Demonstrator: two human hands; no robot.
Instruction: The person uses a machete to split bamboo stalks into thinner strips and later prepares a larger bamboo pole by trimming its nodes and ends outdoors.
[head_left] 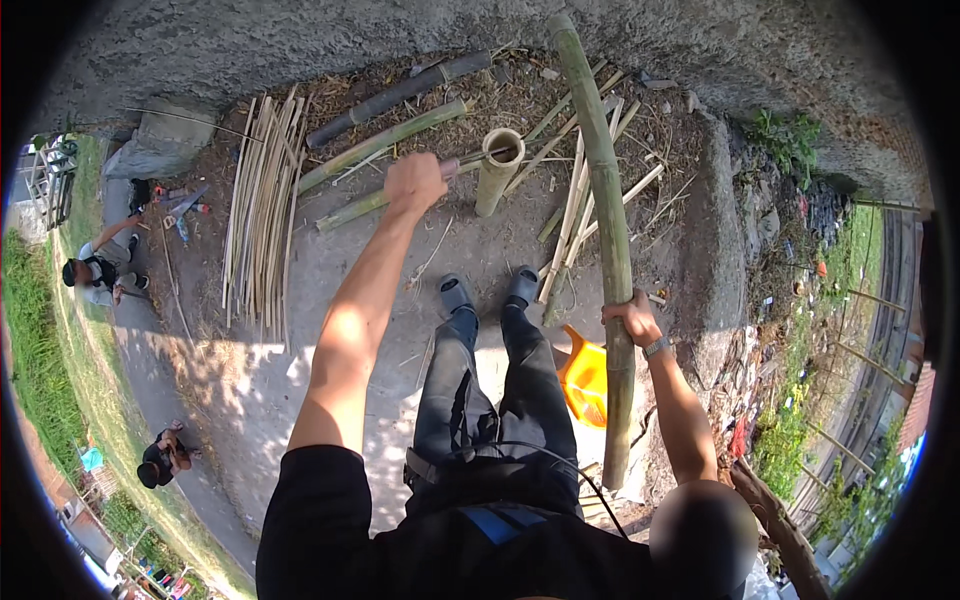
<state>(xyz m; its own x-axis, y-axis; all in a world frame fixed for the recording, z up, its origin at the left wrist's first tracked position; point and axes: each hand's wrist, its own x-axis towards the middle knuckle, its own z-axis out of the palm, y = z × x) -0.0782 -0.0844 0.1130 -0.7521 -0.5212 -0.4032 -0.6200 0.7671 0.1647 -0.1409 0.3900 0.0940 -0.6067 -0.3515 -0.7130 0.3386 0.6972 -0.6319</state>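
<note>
My left hand [415, 183] is stretched out ahead and closed on the handle of a thin blade [478, 157]. The blade lies across the open top of a short upright bamboo tube [497, 170] standing on the concrete ground. My right hand [632, 318], with a watch on the wrist, grips a long green bamboo pole [600, 170]. The pole runs from beside my right hip up toward the wall ahead. My feet in grey sandals [455, 293] rest just behind the tube.
A bundle of split bamboo strips [260, 200] lies at the left, with whole bamboo poles [385, 145] and loose slats [575, 205] along the rough wall. An orange plastic stool [585, 380] is by my right leg. Two people [100, 270] [165, 455] crouch at the far left.
</note>
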